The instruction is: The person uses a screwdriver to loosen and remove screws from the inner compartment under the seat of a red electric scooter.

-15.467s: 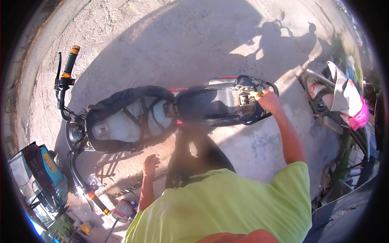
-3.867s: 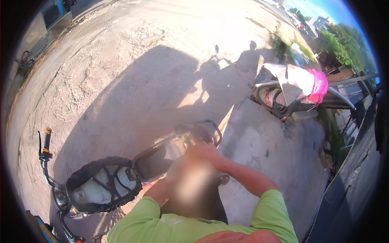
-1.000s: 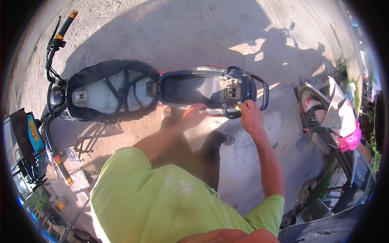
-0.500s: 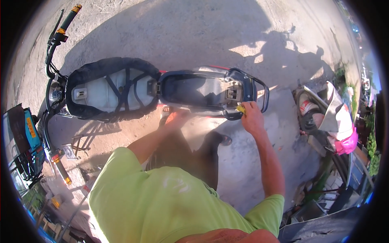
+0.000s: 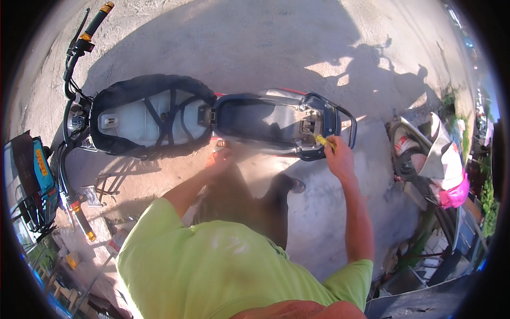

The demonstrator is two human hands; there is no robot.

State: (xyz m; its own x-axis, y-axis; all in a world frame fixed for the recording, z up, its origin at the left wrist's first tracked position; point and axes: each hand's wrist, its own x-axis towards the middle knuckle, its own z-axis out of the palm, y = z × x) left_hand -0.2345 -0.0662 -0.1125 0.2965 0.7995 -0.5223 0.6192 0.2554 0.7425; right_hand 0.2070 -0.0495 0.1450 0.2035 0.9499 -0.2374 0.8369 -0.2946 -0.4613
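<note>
Beside the rear end of a motorbike, my right hand (image 5: 341, 158) is closed around a yellow-handled screwdriver (image 5: 322, 140). Its front end points at the metal latch (image 5: 308, 127) at the back of the open under-seat tray (image 5: 249, 117); whether it touches is too small to tell. The seat (image 5: 138, 122) is flipped forward on its hinge (image 5: 207, 116), showing a pale underside with black straps. My left hand (image 5: 219, 158) hangs low, just on my side of the bike near the hinge, its fingers too blurred to read.
Handlebars (image 5: 68, 101) with orange-trimmed grips stand at the left. A black rear rack (image 5: 348, 125) curves round the tail. To the right lies a heap with a pink bag (image 5: 454, 192). A blue vehicle (image 5: 40, 175) stands at far left. My sandalled foot (image 5: 297, 185) is below the bike.
My right hand has shifted slightly right, and more of the yellow tool shows. My left hand has drawn back left and down from the tray's side. The whole view has shifted slightly.
</note>
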